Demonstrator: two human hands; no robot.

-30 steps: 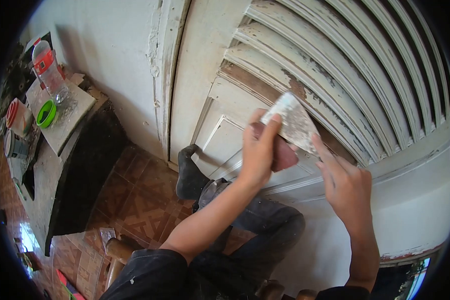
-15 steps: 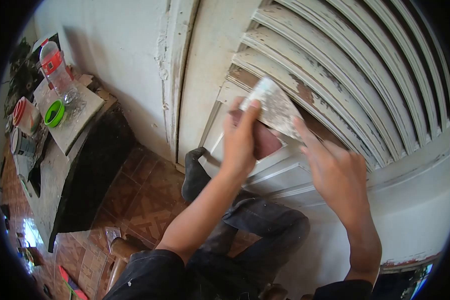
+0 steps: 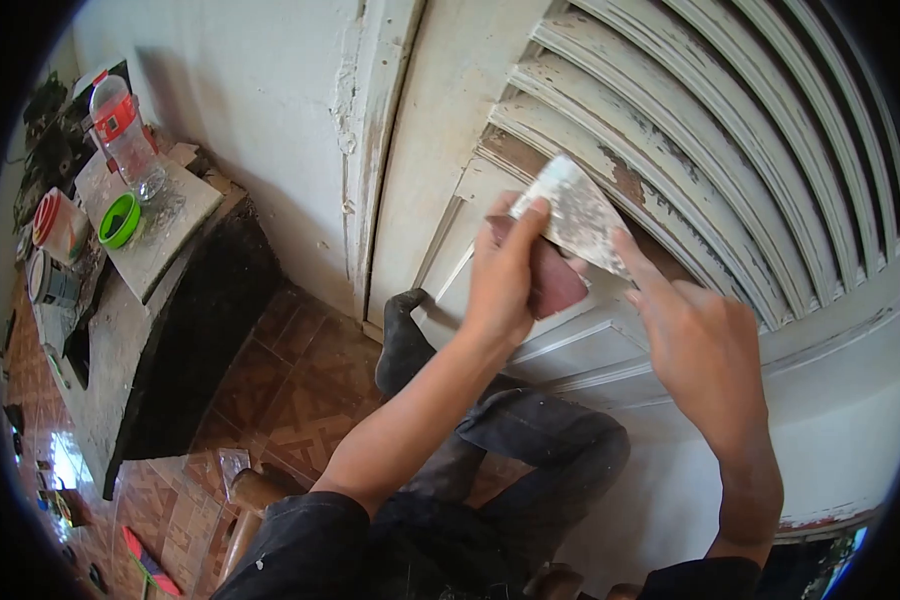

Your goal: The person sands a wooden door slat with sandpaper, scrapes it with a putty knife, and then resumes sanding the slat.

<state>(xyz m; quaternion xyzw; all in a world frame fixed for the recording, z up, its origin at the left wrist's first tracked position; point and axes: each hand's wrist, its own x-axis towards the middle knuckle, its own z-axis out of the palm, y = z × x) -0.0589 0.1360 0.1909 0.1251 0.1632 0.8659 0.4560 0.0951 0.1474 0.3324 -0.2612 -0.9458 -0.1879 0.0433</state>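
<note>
My left hand is closed around a folded piece of reddish-brown sandpaper. Its thumb presses on a flat putty scraper, whose face is coated in white and grey smears. My right hand pinches the scraper's lower right edge, index finger stretched along it and the other fingers curled. Both hands are in front of a louvred wooden door with peeling cream paint; bare brown wood shows on the lowest slats beside the scraper.
On the left, a dark-sided stand bears a plastic bottle, a green bowl, a red-rimmed tub and a paint can. My bent leg is below the hands. A red-and-green object lies on the tiled floor.
The view has shifted slightly, so hands, door and stand all appear a little farther right. Both hands keep the same grip on the scraper and sandpaper.
</note>
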